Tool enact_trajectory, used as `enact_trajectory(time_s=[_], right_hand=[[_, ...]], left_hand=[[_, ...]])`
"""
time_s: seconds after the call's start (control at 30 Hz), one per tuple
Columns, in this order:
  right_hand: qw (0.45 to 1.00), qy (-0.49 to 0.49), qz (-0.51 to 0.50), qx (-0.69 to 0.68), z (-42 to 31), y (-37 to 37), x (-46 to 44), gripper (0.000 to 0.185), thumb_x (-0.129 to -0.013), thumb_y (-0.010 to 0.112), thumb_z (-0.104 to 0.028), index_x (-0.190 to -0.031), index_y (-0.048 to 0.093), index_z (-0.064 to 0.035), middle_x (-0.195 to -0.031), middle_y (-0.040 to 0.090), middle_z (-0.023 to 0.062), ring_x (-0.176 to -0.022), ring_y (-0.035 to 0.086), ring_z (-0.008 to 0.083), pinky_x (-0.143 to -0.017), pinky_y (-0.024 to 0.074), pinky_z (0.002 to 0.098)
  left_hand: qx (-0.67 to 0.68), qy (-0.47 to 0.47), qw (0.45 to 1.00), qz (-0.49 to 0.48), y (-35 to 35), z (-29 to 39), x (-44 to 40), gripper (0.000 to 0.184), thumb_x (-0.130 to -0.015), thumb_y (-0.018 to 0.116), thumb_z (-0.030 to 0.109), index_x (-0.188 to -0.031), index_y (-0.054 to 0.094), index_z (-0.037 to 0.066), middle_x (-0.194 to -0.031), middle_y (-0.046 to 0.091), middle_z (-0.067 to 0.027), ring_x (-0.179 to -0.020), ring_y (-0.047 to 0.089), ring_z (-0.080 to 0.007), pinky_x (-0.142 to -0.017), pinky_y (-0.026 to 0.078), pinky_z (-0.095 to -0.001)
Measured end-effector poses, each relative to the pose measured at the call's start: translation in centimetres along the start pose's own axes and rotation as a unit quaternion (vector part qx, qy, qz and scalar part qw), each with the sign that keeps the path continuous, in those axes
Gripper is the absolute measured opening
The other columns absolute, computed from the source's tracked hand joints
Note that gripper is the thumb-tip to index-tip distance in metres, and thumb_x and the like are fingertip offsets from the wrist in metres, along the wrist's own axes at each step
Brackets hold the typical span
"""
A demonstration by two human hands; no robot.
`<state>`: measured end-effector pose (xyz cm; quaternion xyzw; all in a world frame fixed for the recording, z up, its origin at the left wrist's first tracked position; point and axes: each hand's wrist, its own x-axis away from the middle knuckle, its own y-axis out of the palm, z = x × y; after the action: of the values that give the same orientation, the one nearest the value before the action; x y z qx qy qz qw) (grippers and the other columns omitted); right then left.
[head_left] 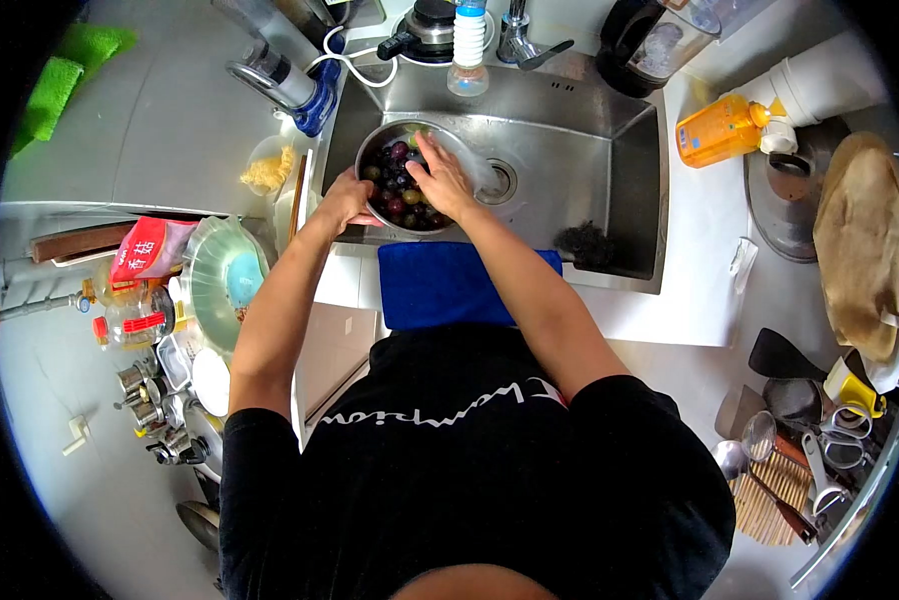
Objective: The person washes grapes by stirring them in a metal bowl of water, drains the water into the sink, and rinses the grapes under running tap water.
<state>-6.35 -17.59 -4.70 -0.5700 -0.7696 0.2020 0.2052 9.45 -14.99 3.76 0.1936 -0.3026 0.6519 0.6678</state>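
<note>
A round metal bowl [374,136] is held over the left part of the steel sink [580,140]. Dark purple, reddish and greenish grapes [395,178] fill much of it. My left hand [348,198] is closed on the bowl's left rim. Across the right side of the bowl lies my right hand [444,186], its fingers stretched out and apart over the grapes. A pale, watery blur shows at the bowl's right edge, beside the drain [502,180]. Some of the grapes are hidden under my right hand.
A faucet [515,40] and a ribbed white hose with a clear end [469,45] stand behind the sink. A dark scrubber [584,244] sits at its front right. A blue cloth [450,285] hangs at the front edge. An orange soap bottle [718,132] lies right.
</note>
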Motion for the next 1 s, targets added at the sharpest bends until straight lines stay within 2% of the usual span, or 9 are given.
enact_trajectory(time_s=[0.23,0.33,0.4,0.53,0.63,0.77,0.87,0.97,1.0], right_hand=[[1.0,-0.013,0.01,0.017,0.8,0.3,-0.5,0.059,-0.083,0.041,-0.044,-0.134,0.021,-0.0214,-0.14,0.017,0.0059,-0.123,0.024,0.0334,-0.1,0.0244,0.0393],[1.0,-0.012,0.002,-0.001,0.6,0.2,-0.4,0.058,-0.082,0.04,-0.047,-0.133,0.021,-0.0255,-0.141,0.015,0.0055,-0.123,0.024,0.0346,-0.1,0.0249,0.0411],[1.0,-0.005,-0.001,-0.004,0.3,0.2,-0.2,0.059,-0.082,0.04,-0.048,-0.133,0.021,-0.0269,-0.141,0.014,0.0055,-0.123,0.023,0.0351,-0.099,0.025,0.0415],[1.0,0.022,-0.007,-0.018,-0.3,0.0,0.1,0.061,-0.08,0.041,-0.051,-0.133,0.02,-0.0307,-0.141,0.013,0.0056,-0.123,0.022,0.0362,-0.099,0.0247,0.0428],[0.999,0.029,-0.002,-0.027,-0.6,-0.1,0.3,0.063,-0.079,0.042,-0.053,-0.133,0.019,-0.0321,-0.141,0.011,0.0068,-0.124,0.021,0.0363,-0.099,0.0244,0.0433],[0.998,0.02,0.015,-0.049,-0.9,-0.4,0.5,0.063,-0.079,0.044,-0.052,-0.133,0.02,-0.0315,-0.141,0.011,0.0088,-0.126,0.018,0.0341,-0.102,0.0201,0.0399],[0.998,0.035,0.008,-0.046,-1.2,-0.5,0.4,0.064,-0.078,0.045,-0.052,-0.133,0.02,-0.0315,-0.141,0.01,0.01,-0.126,0.018,0.0337,-0.102,0.0199,0.04],[0.997,0.02,0.03,-0.066,-0.8,-0.1,0.3,0.063,-0.079,0.045,-0.051,-0.133,0.02,-0.0317,-0.141,0.01,0.0107,-0.127,0.017,0.0331,-0.101,0.02,0.0403],[0.996,0.017,0.039,-0.077,-0.8,-0.1,0.4,0.063,-0.079,0.044,-0.051,-0.133,0.022,-0.0298,-0.141,0.012,0.0119,-0.125,0.019,0.0349,-0.101,0.0211,0.0408]], left_hand=[[-0.009,-0.017,1.0,0.005,-1.1,-1.5,-2.6,0.04,-0.077,0.042,0.006,-0.117,0.037,0.005,-0.091,0.056,-0.0166,-0.066,0.062,-0.0263,-0.052,0.056,-0.0347],[-0.325,0.246,0.91,-0.073,-2.5,-2.8,-4.5,0.038,-0.077,0.042,0.007,-0.114,0.038,0.004,-0.09,0.056,-0.0161,-0.064,0.061,-0.0261,-0.052,0.056,-0.0341],[-0.086,0.02,0.996,-0.007,-0.2,0.2,-1.7,0.038,-0.077,0.043,0.007,-0.114,0.038,0.003,-0.091,0.055,-0.0162,-0.065,0.061,-0.0261,-0.051,0.056,-0.0335],[-0.358,0.212,0.907,-0.07,-2.8,-2.7,-5.5,0.038,-0.076,0.044,0.008,-0.113,0.04,0.003,-0.092,0.056,-0.0162,-0.065,0.061,-0.0259,-0.05,0.056,-0.0331],[-0.129,0.01,0.992,0.006,0.5,1.8,-1.2,0.037,-0.075,0.044,0.007,-0.112,0.042,0.002,-0.091,0.056,-0.016,-0.064,0.061,-0.0252,-0.049,0.055,-0.0324],[-0.408,0.259,0.872,-0.072,-4.1,-2.7,-8.1,0.033,-0.075,0.046,0.007,-0.107,0.047,0.001,-0.084,0.058,-0.0151,-0.06,0.061,-0.0247,-0.047,0.055,-0.0307],[-0.415,0.213,0.883,-0.057,-4.2,-2.1,-8.3,0.037,-0.049,0.077,0.017,-0.079,0.061,0.003,-0.093,0.054,-0.0174,-0.087,0.053,-0.0335,-0.076,0.046,-0.0365],[-0.426,0.219,0.874,-0.075,-2.3,1.2,-4.9,0.031,-0.052,0.075,0.016,-0.078,0.062,0.005,-0.092,0.054,-0.0167,-0.088,0.052,-0.0328,-0.076,0.045,-0.0367],[-0.587,0.234,0.773,-0.055,-0.8,3.0,-2.7,0.026,-0.058,0.071,0.016,-0.079,0.062,0.006,-0.092,0.054,-0.0162,-0.088,0.053,-0.0325,-0.076,0.045,-0.0364]])
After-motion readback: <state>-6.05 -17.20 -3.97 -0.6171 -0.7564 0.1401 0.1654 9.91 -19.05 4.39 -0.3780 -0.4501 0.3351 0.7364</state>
